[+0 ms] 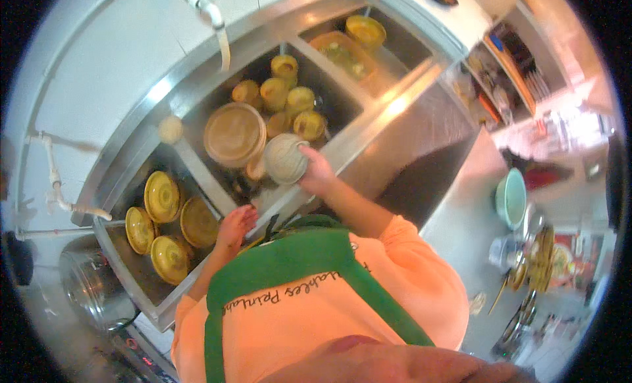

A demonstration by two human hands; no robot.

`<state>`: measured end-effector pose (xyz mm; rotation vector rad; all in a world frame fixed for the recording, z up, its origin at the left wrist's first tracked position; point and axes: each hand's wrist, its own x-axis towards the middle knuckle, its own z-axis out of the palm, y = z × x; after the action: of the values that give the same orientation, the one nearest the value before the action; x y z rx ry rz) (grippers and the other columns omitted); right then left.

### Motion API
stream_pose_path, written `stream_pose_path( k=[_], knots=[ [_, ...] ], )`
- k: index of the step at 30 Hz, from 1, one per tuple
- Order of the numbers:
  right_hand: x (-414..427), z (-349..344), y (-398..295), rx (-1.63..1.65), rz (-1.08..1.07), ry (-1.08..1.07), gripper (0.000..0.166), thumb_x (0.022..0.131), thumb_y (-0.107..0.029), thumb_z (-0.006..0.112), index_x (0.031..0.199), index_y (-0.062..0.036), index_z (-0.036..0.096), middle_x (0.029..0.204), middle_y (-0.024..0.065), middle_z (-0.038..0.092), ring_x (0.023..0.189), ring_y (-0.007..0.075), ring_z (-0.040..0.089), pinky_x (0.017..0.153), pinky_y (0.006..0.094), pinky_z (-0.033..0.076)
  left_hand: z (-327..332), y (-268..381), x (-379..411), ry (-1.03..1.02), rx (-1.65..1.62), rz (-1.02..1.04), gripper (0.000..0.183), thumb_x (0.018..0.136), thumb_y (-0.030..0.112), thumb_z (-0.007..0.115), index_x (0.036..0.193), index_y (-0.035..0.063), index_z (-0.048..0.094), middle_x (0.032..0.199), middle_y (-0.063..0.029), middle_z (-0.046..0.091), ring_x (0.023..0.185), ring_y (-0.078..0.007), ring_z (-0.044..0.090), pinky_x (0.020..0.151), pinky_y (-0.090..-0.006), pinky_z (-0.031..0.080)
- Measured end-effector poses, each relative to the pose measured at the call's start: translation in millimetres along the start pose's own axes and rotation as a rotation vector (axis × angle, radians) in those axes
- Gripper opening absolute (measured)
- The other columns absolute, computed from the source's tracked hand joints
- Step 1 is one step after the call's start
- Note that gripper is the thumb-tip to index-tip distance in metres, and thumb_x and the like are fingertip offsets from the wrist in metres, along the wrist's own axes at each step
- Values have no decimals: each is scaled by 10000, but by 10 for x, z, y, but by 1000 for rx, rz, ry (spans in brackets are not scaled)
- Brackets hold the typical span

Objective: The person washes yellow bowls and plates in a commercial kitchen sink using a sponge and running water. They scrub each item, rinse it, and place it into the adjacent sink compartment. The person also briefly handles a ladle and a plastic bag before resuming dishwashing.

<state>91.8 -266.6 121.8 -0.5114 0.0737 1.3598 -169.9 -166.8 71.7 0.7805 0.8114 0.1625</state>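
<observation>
My right hand (317, 171) grips a pale, round, ribbed bowl (285, 159), its thumb over the edge, above the front of the middle sink basin. Just left of that bowl are a wide stack of tan plates or bowls (233, 134) and several yellowish bowls or cups (275, 93) in the same basin. My left hand (239, 225) is by the sink's front rim, near the divider (205, 170), with its fingers somewhat apart and nothing seen in it. Several glossy yellow plates or bowls (162, 196) lie in the left basin.
The right basin holds an orange tub (344, 57) and a yellow bowl (366, 31). A round pale thing (171, 129) sits on the left divider's back end. A white tap pipe (210, 12) reaches over the sink's back edge. Right, a mint-green basin (511, 198) stands on a steel counter (444, 225).
</observation>
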Motion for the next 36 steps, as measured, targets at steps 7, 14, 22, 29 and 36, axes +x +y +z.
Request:
stream_pose_path(
  k=[7,14,22,29,36],
  knots=[
    [775,342,-949,22,341,-135,429,910,-278,327,1253,-27,383,1270,120,450,1180,281,415,1014,444,296,1265,466,490,93,-233,185,309,909,272,437,1141,72,478,1070,-86,565,985,-219,542,822,-350,443],
    [979,567,-1109,-141,514,-134,430,921,-303,329,1246,-28,387,1264,123,447,1165,284,428,997,440,317,1718,1069,819,140,-316,422,374,902,279,449,1210,68,430,1165,-63,520,1056,-186,497,873,-371,404],
    [1042,-353,-2349,-733,461,50,402,865,-340,508,1148,-54,500,1046,89,559,928,216,551,817,353,454,1782,897,1729,161,-565,254,477,815,183,467,1262,41,381,1279,-109,434,1173,-284,417,995,-460,322],
    [2124,-2069,-5099,-621,-100,455,256,885,-208,430,1041,-8,462,832,138,577,673,244,567,654,386,505,1333,840,2041,465,-690,249,540,721,266,461,1206,29,441,1221,-126,484,1143,-321,443,981,-476,329],
    [3346,-3187,-6105,-452,-212,662,468,902,-289,432,1266,-30,295,1100,242,485,947,365,532,713,462,519,1445,800,1853,816,-774,248,563,737,293,427,1226,15,420,1253,-146,452,1144,-352,437,960,-489,356]
  ],
)
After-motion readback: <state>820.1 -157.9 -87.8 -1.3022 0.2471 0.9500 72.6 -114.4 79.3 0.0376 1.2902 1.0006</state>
